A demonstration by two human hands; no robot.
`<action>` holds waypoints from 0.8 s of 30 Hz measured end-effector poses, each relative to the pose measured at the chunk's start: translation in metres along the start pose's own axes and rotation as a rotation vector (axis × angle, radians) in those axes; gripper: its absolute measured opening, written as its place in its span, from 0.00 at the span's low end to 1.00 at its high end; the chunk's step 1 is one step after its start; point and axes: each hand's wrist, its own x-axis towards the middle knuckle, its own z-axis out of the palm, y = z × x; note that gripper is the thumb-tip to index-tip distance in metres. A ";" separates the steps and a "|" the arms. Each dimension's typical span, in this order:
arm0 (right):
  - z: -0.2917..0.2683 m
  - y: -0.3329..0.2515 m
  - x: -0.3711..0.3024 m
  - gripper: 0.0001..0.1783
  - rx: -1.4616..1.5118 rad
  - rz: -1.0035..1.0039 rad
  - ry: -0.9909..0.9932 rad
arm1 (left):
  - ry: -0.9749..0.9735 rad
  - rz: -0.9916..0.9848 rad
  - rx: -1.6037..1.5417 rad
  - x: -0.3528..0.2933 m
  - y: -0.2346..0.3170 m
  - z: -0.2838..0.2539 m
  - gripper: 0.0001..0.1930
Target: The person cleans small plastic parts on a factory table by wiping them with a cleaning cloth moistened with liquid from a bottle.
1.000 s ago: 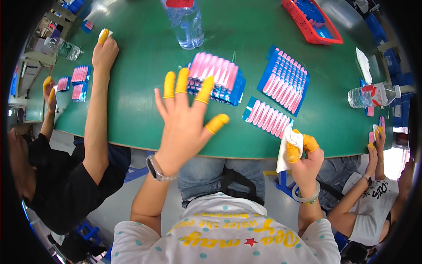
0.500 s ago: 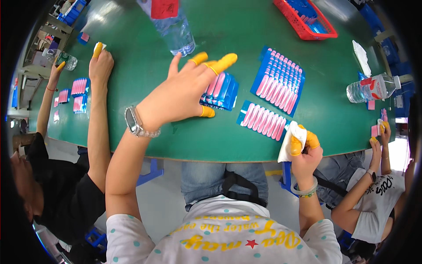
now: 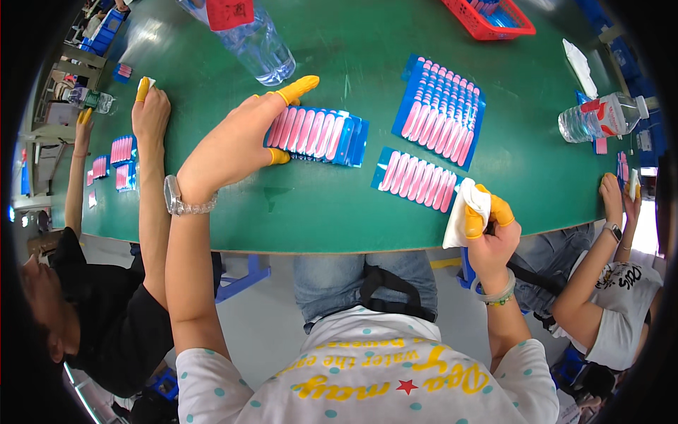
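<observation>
My left hand (image 3: 229, 145) wears yellow finger cots. Its thumb and a finger close on opposite edges of a blue sheet with pink strips (image 3: 304, 132), which tops a small stack of blue sheets (image 3: 356, 145). How many layers lie in its grasp is hidden. A folded white cloth (image 3: 460, 218) is pinched in my right hand (image 3: 496, 237), also with yellow cots. The cloth meets the right end of a short blue sheet with a row of pink strips (image 3: 417, 181). Beyond it lies a larger blue sheet with pink strips (image 3: 443, 113).
A clear bottle with a red label (image 3: 265, 53) stands beyond my left hand. Far right are a red basket (image 3: 487, 27), another bottle (image 3: 604, 119) and white tissue (image 3: 580, 67). Co-workers' arms (image 3: 152, 184) rest over the green table (image 3: 318, 212) on both sides.
My left hand has drawn left from over the stack, uncovering the top sheet's pink strips. My right hand keeps the cloth at the short sheet's end. The whole view has shifted slightly.
</observation>
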 end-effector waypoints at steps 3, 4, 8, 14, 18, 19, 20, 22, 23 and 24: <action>-0.002 -0.001 0.000 0.18 0.003 0.010 -0.007 | -0.034 -0.053 -0.022 -0.002 0.005 0.001 0.53; -0.003 -0.002 0.000 0.18 0.005 0.024 -0.019 | 0.050 0.046 -0.013 -0.008 0.004 0.004 0.53; 0.002 -0.002 0.000 0.17 0.032 0.023 0.000 | 0.130 0.181 0.147 -0.012 0.027 0.013 0.54; -0.001 -0.001 -0.003 0.17 0.004 0.041 -0.010 | 0.085 0.158 0.244 0.015 0.040 0.028 0.49; 0.003 0.001 -0.002 0.18 -0.015 -0.008 0.005 | 0.076 0.124 0.212 0.013 0.045 0.024 0.46; 0.003 0.002 -0.003 0.18 -0.025 -0.024 0.006 | 0.072 0.095 0.181 0.008 0.049 0.023 0.45; 0.002 0.001 -0.003 0.18 -0.027 -0.016 0.009 | 0.063 0.099 0.180 0.003 0.051 0.025 0.45; 0.000 -0.002 -0.002 0.18 -0.010 0.010 -0.009 | 0.340 0.192 0.248 -0.012 0.054 0.032 0.42; 0.000 -0.001 -0.002 0.18 -0.012 0.015 -0.008 | 0.335 0.194 0.245 -0.023 0.061 0.037 0.42; 0.001 0.000 -0.001 0.18 -0.015 0.003 0.001 | 0.351 0.185 0.320 -0.032 0.071 0.045 0.40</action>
